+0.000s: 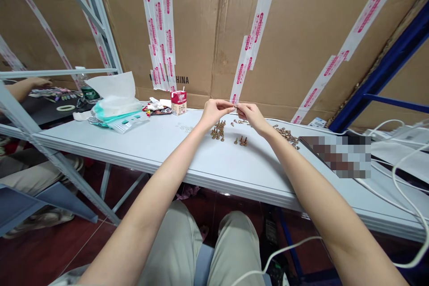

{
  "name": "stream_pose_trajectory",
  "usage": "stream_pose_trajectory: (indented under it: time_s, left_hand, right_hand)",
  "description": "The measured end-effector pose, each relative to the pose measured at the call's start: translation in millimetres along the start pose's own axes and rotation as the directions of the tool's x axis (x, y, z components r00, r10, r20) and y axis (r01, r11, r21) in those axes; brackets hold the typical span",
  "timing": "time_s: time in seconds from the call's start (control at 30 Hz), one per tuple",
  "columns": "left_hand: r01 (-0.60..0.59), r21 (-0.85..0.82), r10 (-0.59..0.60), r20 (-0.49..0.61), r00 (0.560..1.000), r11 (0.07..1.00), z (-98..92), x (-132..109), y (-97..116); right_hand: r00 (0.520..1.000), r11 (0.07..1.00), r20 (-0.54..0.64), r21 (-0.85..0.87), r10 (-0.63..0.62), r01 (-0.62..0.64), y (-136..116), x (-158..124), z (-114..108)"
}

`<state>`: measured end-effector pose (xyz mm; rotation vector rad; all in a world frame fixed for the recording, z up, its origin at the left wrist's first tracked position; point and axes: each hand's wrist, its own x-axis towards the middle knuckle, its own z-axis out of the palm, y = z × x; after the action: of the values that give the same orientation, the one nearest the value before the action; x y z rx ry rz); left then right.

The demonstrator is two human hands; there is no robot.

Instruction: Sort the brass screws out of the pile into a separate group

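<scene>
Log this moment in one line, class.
left hand: pinched, beside right hand; right hand: pinched; grip contents: unclear; screws: on table

Anything between the fingertips of the left hand point(214, 114) and right hand point(252, 116) is too small to make out. Coarse blur squares hide the flat thing point(338, 158) on the right. The clear bits point(185, 128) farther left are indistinct. Tape point(163, 31) covers lettering before "CHINA". Another person's arm point(24, 88) is cut off at far left.
</scene>
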<state>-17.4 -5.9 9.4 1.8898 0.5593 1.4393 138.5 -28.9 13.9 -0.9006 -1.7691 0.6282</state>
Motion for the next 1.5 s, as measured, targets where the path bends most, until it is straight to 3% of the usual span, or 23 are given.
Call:
stream_pose_trajectory:
  time_s: [0.2, 0.47, 0.6, 0.73, 0.83, 0.97, 1.2, 1.5]
  left_hand:
    - [-0.025, 0.065, 0.027, -0.037, 0.999, 0.998, -0.1, 0, 0]
    - [-0.002, -0.093, -0.002, -0.044, 0.999, 0.996, -0.9, 2, -2]
    - [0.021, -0.157, -0.023, -0.013, 1.0, 0.987, -0.4, 3, 0]
    - [0.024, -0.142, -0.023, 0.01, 1.0, 0.99, 1.3, 2, -1]
    - [0.023, -0.142, -0.021, 0.013, 1.0, 0.99, 1.8, 3, -3]
    - [0.004, -0.157, -0.007, -0.016, 1.0, 0.988, 0.7, 3, -3]
    - [-0.012, -0.062, 0.011, -0.017, 1.0, 0.998, 0.7, 2, 1]
    - [-0.132, 0.227, 0.129, 0.031, 0.991, 0.965, -1.9, -2, 6]
  right_hand:
    - [0.996, 0.997, 0.044, 0.015, 0.08, -0.08, 0, -1, 2]
    - [0.999, 0.993, -0.04, -0.117, -0.025, 0.02, -3, -5, 7]
    - [1.0, 1.0, -0.017, -0.016, 0.0, -0.001, -3, -5, 10]
    - [0.995, 0.987, 0.036, 0.128, 0.097, -0.101, -4, -5, 14]
    - [0.991, 0.983, 0.033, 0.133, 0.127, -0.131, -4, -5, 13]
    - [0.997, 0.995, -0.021, 0.068, 0.071, -0.07, -1, -4, 9]
    - [1.0, 0.998, -0.007, 0.064, 0.001, 0.0, 2, -6, 7]
    - [0.98, 0.947, 0.067, 0.251, 0.189, -0.2, 1, -7, 7]
